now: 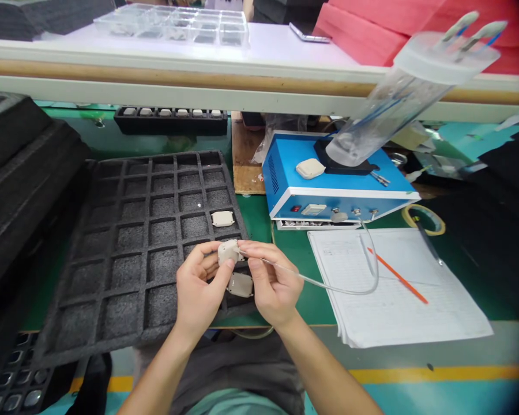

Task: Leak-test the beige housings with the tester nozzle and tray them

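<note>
My left hand (201,294) is closed around a small beige case (228,252), shaped like a watch housing, above the foam tray's right side. Pinched in my right hand (279,288) is the end of a clear thin tube (346,292), with its tip at the case's right side; the exact contact is hidden by fingers. The tube curves back to the front of a blue box machine (346,196). Just below my fingers lies a second beige case (241,285), and another pale case (222,218) sits in the black foam tray (106,350) behind them.
Lined papers (398,311) with an orange stick (398,275) lie at right, near a tape roll (424,220). On the machine stand a clear cylinder (372,124) and a beige case (310,168). Stacked black foam (21,178) rises at left; a shelf (177,89) crosses behind.
</note>
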Demonstrator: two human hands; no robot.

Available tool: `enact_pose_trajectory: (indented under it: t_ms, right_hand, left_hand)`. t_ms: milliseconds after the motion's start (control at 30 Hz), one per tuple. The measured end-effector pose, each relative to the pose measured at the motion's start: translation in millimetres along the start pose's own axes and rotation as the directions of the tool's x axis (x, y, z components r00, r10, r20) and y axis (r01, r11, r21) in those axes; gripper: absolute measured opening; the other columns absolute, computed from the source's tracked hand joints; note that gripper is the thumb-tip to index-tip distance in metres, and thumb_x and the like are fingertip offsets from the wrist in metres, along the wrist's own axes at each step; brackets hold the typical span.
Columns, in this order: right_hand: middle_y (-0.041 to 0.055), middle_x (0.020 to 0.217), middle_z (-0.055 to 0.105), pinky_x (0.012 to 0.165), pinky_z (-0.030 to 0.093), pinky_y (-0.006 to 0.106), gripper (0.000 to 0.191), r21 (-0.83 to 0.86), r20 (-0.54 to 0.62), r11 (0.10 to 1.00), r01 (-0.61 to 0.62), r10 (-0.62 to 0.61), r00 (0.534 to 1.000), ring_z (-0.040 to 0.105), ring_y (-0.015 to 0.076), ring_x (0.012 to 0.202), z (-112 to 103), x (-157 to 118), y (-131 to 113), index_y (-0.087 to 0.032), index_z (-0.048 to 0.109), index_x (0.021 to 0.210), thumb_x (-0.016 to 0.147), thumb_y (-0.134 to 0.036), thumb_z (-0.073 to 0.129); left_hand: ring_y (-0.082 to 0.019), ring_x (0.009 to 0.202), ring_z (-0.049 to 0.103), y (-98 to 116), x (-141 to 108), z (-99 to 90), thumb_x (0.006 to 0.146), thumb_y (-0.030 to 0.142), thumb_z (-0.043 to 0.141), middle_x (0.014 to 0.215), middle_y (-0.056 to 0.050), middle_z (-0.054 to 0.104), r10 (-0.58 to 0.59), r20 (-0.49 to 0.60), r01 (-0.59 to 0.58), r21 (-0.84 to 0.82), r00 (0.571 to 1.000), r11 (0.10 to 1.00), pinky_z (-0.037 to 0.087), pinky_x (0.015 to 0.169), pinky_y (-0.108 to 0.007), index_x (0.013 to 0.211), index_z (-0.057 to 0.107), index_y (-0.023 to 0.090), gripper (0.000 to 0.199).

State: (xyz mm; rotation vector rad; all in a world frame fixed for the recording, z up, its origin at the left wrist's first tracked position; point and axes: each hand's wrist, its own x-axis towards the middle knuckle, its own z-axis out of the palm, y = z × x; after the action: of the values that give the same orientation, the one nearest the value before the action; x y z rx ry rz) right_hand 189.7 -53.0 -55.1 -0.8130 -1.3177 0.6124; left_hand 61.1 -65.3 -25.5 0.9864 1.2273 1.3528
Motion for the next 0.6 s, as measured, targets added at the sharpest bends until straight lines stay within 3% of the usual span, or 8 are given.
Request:
enact_pose_trajectory:
  t_ms: [600]
  right_hand:
    - [0.0066, 0.106, 0.080, 0.093, 0.064, 0.046, 0.022, -0.024, 0.007, 1.000, 0.000, 0.000, 1.000, 0.077, 0.0241, 0.102, -0.6, 1.5, -0.4, -0.027, 0.075, 0.107, 0.098, -0.013, 0.060]
  left_hand:
    - [-0.020, 0.092, 0.080, -2.2, 0.1, -0.4, 0.084, 0.026, 0.081, 0.102, -0.009, 0.083, 0.028, -0.004, -0.028, 0.018, 1.000, 0.999, 0.062, 0.082, -0.024, 0.104, 0.066, 0.016, 0.026]
